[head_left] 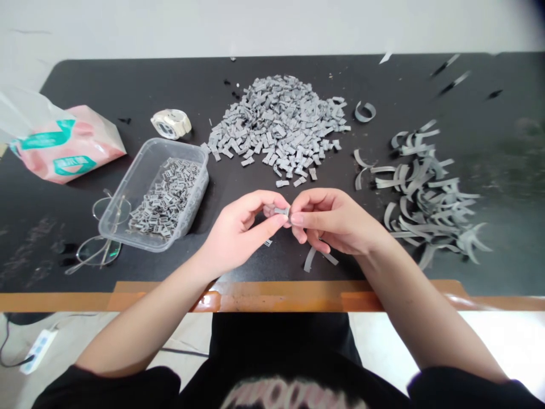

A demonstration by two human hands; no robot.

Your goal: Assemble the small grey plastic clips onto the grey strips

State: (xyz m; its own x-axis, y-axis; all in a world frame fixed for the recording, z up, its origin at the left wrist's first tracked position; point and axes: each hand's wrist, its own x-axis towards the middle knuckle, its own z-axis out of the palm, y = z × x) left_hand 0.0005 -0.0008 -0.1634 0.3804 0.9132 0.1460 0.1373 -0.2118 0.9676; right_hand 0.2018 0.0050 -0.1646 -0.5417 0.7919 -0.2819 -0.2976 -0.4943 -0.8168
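Note:
My left hand [244,224] and my right hand [334,218] meet above the near middle of the black table [128,85]. Both pinch one small grey plastic piece [281,211] between fingertips and thumbs. A grey strip [310,258] hangs below my right hand's fingers. Behind the hands lies a large heap of small grey pieces [281,125]. To the right is a loose pile of curved grey strips [426,193]. Left of my left hand stands a clear plastic tub [147,170] holding several grey pieces [166,196].
Eyeglasses [102,233] lie under the tub's near corner. A pink tissue pack [68,145] rests at far left, and a roll of tape [171,123] behind the tub. One curled strip [365,112] sits apart. Orange tape lines the table's front edge [272,295]. A power strip [38,349] lies on the floor.

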